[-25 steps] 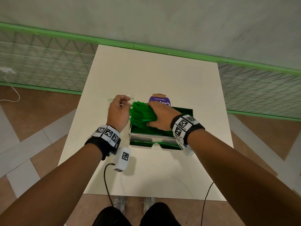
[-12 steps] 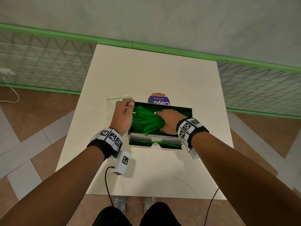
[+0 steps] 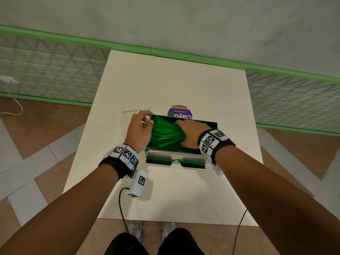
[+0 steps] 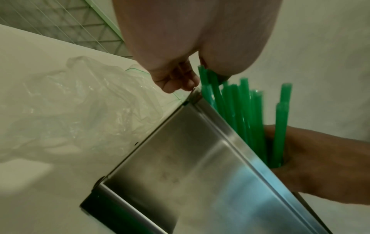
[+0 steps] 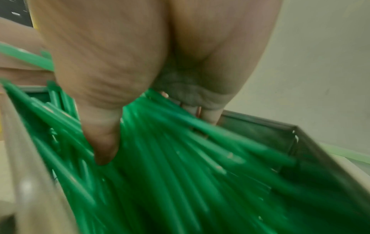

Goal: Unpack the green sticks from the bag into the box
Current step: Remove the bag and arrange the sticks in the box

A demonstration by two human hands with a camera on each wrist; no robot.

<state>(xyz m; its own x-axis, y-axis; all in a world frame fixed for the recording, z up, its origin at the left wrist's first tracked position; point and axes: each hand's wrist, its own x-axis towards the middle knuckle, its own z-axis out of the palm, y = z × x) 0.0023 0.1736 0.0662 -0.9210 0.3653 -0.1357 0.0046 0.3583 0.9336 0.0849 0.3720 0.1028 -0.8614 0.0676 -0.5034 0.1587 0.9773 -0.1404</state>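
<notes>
The thin green plastic sticks point(image 3: 166, 132) lie in a heap inside the shiny metal box point(image 3: 173, 155) in the middle of the white surface point(image 3: 184, 85). The right hand point(image 3: 191, 133) curls around a bunch of them. The left hand point(image 3: 140, 130) touches the stick ends at the box's left corner; I cannot tell if it holds any. The empty clear plastic bag point(image 4: 80, 101) lies just left of the box. The sticks look light, stiff and slippery, so they may fan out. It seems best to hold them around the middle.

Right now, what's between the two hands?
The green sticks, fanned inside the metal box. The head view shows the left hand at their tips and the right hand gripping the bundle.
</notes>
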